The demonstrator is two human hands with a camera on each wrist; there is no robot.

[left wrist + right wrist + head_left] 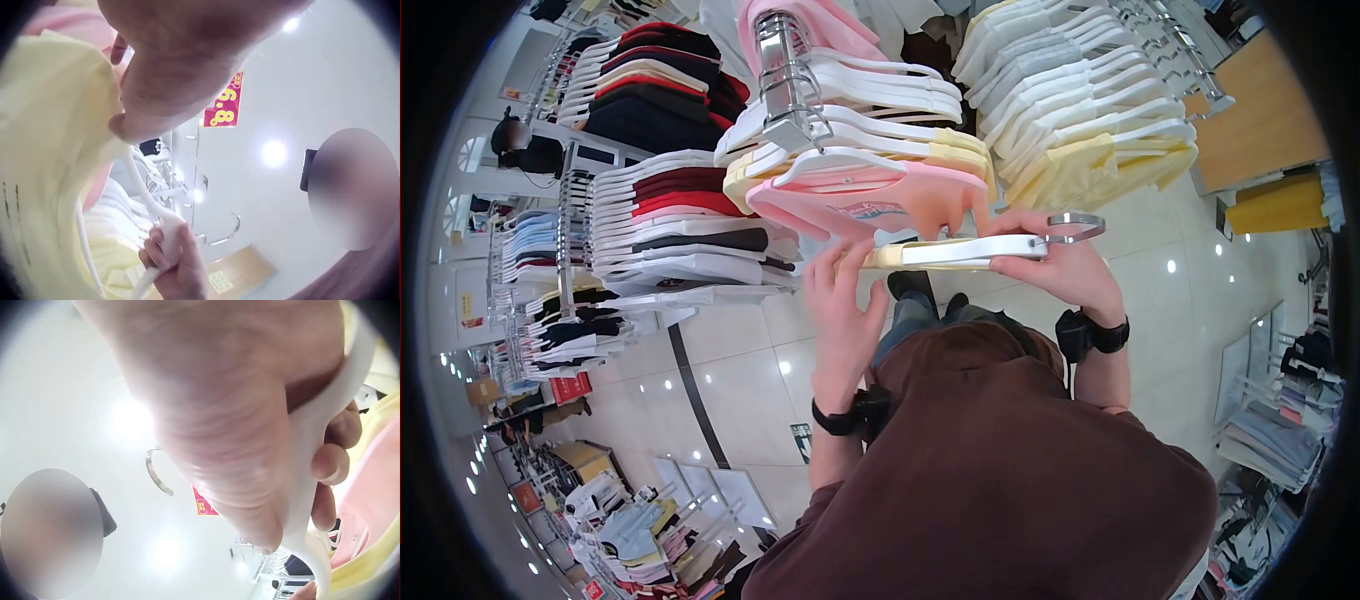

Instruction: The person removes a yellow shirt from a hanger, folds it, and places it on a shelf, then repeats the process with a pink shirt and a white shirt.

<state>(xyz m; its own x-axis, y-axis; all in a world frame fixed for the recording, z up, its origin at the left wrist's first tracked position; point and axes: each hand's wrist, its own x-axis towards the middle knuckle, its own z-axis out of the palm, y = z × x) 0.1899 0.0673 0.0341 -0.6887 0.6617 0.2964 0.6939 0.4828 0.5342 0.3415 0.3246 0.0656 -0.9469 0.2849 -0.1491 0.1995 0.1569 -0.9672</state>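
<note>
The left hand (840,320) has its fingers raised and its thumb apart from them, tips touching the left part of a pale yellow cloth garment (47,112). That garment hangs on a white plastic hanger (972,250), held crosswise in front of the person. To its right, the right hand (1055,265) grips the middle of the hanger, fingers curled round the plastic, and a curved silver metal hook (1076,219) sticks out past it.

Around them, from the left, a row of dark red cloth garments (685,188) hangs on white hangers, above black and white ones. Pale glossy floor tiles (750,390) show below. A black wrist strap (855,412) circles the left wrist. In the middle, a thick chrome rail (785,75) points toward the person, and a pink cloth garment with a printed front (920,195) hangs just beyond the hanger. Below stretches the person's dark brown shirt (980,470). A black wrist device (1090,335) sits on the right wrist. Further right hang light yellow garments (1110,165) beside white ones, then a light-brown wooden panel (1265,120) with a deep yellow cloth (1278,203) near it, and a pile of grey-blue clothes (1268,440) lower down.
</note>
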